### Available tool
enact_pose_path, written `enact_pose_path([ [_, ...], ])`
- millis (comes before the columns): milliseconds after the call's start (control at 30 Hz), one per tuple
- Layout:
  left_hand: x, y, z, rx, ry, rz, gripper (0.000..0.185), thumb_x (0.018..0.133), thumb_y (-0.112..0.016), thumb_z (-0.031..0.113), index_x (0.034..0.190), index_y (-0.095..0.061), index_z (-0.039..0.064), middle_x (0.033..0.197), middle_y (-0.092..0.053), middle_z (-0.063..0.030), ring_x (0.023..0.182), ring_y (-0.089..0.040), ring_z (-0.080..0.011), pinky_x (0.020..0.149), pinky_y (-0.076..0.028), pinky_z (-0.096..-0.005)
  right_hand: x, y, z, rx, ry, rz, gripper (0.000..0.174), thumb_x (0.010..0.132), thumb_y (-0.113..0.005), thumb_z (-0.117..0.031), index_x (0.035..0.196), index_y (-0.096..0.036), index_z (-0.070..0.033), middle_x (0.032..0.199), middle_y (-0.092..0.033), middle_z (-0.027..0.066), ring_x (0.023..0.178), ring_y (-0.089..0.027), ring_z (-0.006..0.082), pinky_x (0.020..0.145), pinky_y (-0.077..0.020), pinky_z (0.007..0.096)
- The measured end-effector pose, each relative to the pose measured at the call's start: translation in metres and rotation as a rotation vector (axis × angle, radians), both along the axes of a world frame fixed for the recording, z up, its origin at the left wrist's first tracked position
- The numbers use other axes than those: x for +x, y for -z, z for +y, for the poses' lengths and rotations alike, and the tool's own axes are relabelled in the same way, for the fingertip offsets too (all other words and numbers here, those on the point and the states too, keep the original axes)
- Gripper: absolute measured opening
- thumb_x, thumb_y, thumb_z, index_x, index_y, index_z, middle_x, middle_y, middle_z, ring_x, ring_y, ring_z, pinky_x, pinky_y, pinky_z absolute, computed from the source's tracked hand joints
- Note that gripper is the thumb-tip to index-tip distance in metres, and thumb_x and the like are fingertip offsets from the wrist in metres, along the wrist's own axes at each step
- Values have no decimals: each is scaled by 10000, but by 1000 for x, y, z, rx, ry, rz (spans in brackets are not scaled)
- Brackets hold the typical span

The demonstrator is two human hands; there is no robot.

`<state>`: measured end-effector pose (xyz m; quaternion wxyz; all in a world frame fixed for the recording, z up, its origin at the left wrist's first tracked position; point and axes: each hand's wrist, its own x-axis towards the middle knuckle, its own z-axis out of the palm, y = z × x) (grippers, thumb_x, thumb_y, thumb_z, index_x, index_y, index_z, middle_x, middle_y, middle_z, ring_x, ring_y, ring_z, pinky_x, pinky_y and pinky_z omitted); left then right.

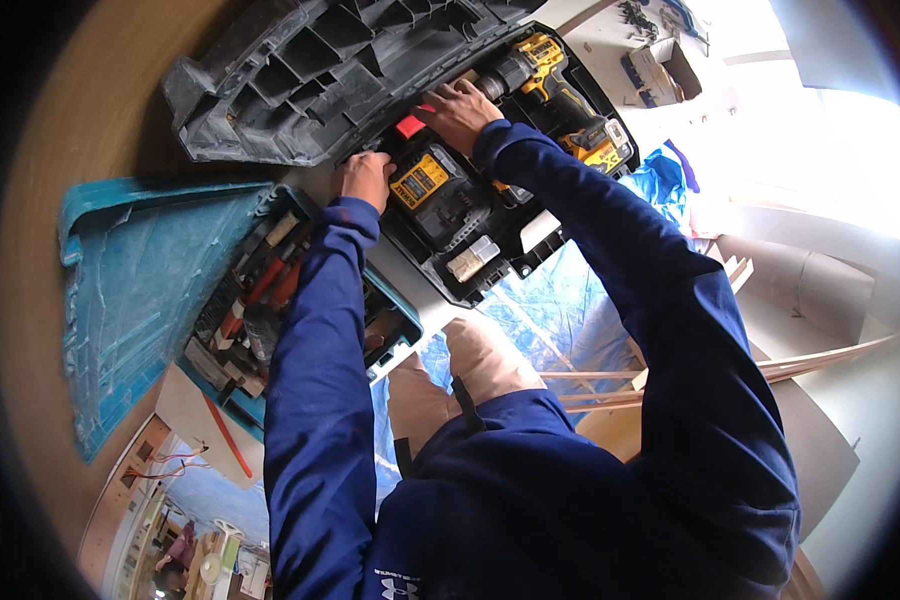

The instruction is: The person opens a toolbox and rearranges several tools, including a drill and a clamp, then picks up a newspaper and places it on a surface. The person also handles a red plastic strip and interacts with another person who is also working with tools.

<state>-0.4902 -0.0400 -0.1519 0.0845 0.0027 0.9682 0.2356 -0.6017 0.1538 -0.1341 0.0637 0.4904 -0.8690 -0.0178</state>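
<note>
An open black plastic tool case (pixel 439 291) lies before me, its ribbed lid (pixel 292 82) folded back. My left hand (pixel 365 180) grips the case's edge at the corner beside a DeWalt battery charger (pixel 439 196). Over the middle of the case, my right hand (pixel 463 116) reaches in, fingers at a red piece (pixel 411 127); whether they hold it is hidden. A yellow and black DeWalt drill (pixel 544 67) lies to the right of that hand, its chuck close to the fingers. A small clear box (pixel 473 259) sits near the front edge. Under my right sleeve a battery (pixel 516 193) partly shows.
To the left stands an open teal toolbox (pixel 418 319) with hand tools (pixel 259 289), its lid (pixel 142 277) tipped outward. An open cardboard box (pixel 664 71) is at upper right. Wood strips (pixel 607 401) and blue sheeting (pixel 562 300) lie below. Another person (pixel 176 562) is at lower left.
</note>
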Motion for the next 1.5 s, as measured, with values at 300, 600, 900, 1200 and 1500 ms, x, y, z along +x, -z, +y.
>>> enact_pose_path([
  [300, 16, -25, 3, 22, -17, 74, 170, 889, -651, 154, 1028, -703, 69, 973, -674, -160, 938, -638, -388, 805, -516, -471, 1, -4, -13, 26, 21, 163, 151, 847, -589, -207, 967, -657, -144, 920, -608, -8, 963, -615, 156, 855, -383, 360],
  [600, 30, -35, -5, 4, -119, 4, 197, 886, -652, 140, 1041, -713, 35, 997, -673, -205, 955, -638, -404, 829, -516, -474, 2, 1, -4, 15, 105, 114, 169, 860, -587, -208, 1001, -668, -161, 1003, -617, 14, 976, -634, 175, 857, -431, 384],
  [900, 45, -57, 1, 103, -202, 158, 125, 866, -624, 102, 953, -712, 87, 921, -657, -150, 866, -650, -370, 755, -529, -462, -2, 16, -7, 43, 299, -176, 320, 889, -526, -138, 1180, -652, -182, 1183, -606, 74, 1131, -600, 277, 942, -477, 429],
  [1200, 27, 31, 7, 201, -284, 197, 140, 869, -614, 81, 962, -717, 60, 955, -662, -169, 886, -646, -369, 793, -518, -461, -4, 7, -8, -470, 372, -537, 220, 916, -604, -186, 1082, -714, -93, 1014, -717, 143, 957, -687, 334, 811, -539, 403],
  [1500, 19, 19, 22, 54, -231, 24, 197, 872, -564, 94, 1004, -709, 74, 1050, -634, -180, 993, -646, -362, 829, -541, -450, 61, 2, -28, -410, 196, -426, 305, 850, -710, -209, 1145, -712, -131, 1186, -647, 129, 1115, -610, 311, 940, -493, 408],
])
